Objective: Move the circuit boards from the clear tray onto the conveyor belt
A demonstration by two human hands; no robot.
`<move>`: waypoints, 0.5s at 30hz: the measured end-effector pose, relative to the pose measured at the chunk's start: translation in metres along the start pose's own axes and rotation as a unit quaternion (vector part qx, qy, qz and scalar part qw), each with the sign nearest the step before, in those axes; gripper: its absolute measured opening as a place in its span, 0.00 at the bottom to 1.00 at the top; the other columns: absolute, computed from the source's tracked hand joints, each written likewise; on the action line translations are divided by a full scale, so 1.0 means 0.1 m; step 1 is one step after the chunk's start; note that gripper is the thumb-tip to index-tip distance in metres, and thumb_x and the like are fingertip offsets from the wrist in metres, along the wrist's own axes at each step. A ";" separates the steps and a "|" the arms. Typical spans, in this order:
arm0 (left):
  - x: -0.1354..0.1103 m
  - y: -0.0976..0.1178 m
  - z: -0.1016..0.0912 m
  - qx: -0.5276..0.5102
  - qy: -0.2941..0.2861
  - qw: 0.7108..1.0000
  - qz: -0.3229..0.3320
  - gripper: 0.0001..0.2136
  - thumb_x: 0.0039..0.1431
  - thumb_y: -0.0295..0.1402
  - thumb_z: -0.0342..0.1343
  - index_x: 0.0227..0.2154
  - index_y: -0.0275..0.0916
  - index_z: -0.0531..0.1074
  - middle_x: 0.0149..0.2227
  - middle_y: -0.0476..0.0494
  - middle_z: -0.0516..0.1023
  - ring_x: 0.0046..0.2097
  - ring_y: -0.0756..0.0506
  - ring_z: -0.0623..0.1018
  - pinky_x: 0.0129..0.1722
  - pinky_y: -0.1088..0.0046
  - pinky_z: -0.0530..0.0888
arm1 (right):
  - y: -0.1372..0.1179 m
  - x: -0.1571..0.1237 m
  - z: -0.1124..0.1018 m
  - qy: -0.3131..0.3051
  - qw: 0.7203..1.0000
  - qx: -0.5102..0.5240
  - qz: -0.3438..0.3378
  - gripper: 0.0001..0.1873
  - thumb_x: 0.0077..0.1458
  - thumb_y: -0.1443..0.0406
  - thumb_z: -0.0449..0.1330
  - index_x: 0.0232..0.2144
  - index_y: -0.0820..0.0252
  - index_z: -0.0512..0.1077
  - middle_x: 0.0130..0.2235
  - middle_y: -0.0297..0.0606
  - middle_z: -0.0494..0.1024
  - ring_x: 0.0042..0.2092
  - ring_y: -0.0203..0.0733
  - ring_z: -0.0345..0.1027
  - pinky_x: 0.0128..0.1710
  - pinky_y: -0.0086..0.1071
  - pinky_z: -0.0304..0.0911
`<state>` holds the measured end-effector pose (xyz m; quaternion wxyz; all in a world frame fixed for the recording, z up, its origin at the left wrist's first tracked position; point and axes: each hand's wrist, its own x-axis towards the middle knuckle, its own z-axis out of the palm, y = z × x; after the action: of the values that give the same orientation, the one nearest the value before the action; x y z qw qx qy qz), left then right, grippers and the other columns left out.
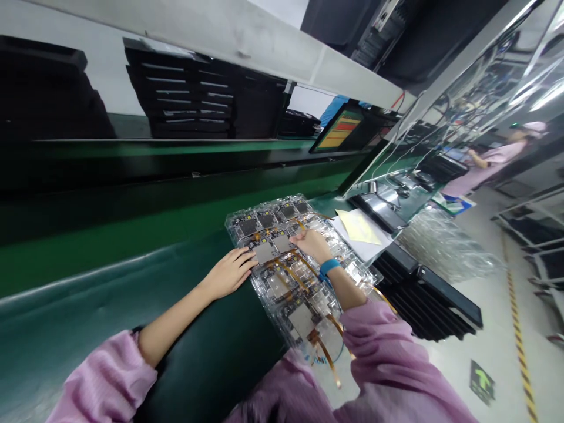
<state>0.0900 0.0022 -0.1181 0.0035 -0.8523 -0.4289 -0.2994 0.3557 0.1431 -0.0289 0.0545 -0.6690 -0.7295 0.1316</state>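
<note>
Head view: tray [268, 305] of circuit boards [278, 286] on the desk [110, 294], just toward five o'clock; left hand [229, 273], fingers loosely spread, at its nine-o'clock edge; right hand [314, 244] over it, fingers bunched, grip unclear.

sleeve [110, 376]: pink | wristband [328, 267]: blue | mat [171, 270]: green | ribbon cable [328, 357]: amber | floor tape [517, 329]: yellow-black stripes

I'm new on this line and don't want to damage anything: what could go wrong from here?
The near end of the clear plastic tray seems to jut past the table, so a bump could tip it. An orange ribbon dangles off that end, near the right sleeve, and might snag. The right hand works among closely set circuit boards, so it could knock a neighbouring one.
</note>
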 end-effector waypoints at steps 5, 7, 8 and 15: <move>-0.03 -0.02 0.05 -0.008 0.010 1.000 0.006 0.17 0.71 0.33 0.46 0.59 0.39 0.69 0.62 0.37 0.71 0.66 0.39 0.66 0.66 0.54 0.66 | -0.03 0.00 0.05 0.031 0.999 -0.028 0.012 0.12 0.55 0.61 0.67 0.25 0.58 0.70 0.32 0.39 0.77 0.38 0.48 0.73 0.34 0.31 0.60; -0.03 -0.06 0.06 -0.012 0.022 1.000 0.001 0.18 0.71 0.34 0.46 0.60 0.38 0.67 0.63 0.36 0.69 0.66 0.40 0.66 0.66 0.54 0.65 | -0.01 0.02 0.02 0.033 0.999 -0.025 0.002 0.13 0.54 0.60 0.68 0.24 0.57 0.69 0.31 0.37 0.77 0.37 0.47 0.73 0.34 0.31 0.60; -0.02 -0.09 0.05 -0.011 0.032 0.999 -0.008 0.19 0.71 0.34 0.46 0.60 0.38 0.67 0.64 0.36 0.69 0.66 0.40 0.66 0.67 0.54 0.65 | 0.01 0.01 -0.01 0.034 0.999 -0.020 -0.009 0.14 0.54 0.59 0.67 0.24 0.56 0.68 0.30 0.37 0.77 0.36 0.47 0.73 0.34 0.32 0.60; 0.00 -1.02 -0.63 0.118 0.088 0.922 -0.358 0.15 0.66 0.32 0.50 0.54 0.37 0.71 0.66 0.34 0.63 0.70 0.36 0.58 0.70 0.50 0.55 | 0.31 -0.09 -0.29 0.123 0.977 0.106 -0.136 0.23 0.49 0.40 0.61 0.17 0.46 0.68 0.22 0.45 0.75 0.24 0.57 0.70 0.23 0.47 0.60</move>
<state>-0.0165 0.0500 -0.0915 0.0338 -0.6058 -0.7355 -0.3016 0.3940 0.1396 -0.0088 0.2319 -0.5649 -0.7834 0.1163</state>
